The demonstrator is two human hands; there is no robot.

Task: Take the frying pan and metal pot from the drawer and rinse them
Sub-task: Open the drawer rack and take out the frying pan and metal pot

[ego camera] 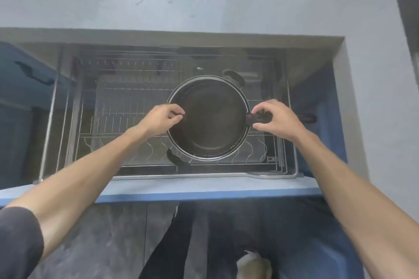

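A black frying pan [209, 120] sits nested inside a metal pot [197, 78], whose silver rim shows around it. The pot has two black side handles, one at the upper right and one at the lower left. Both stand in the wire rack of an open drawer [127, 106]. My left hand [161, 120] pinches the pan's left rim. My right hand [276, 120] is closed around the pan's long black handle, which sticks out to the right past my fingers.
The drawer's blue front edge [181, 186] lies across the view below the pot. A grey countertop [204, 7] overhangs the drawer's back. A blue cabinet front with a black handle [31, 75] is at the left. My legs and the dark floor show below.
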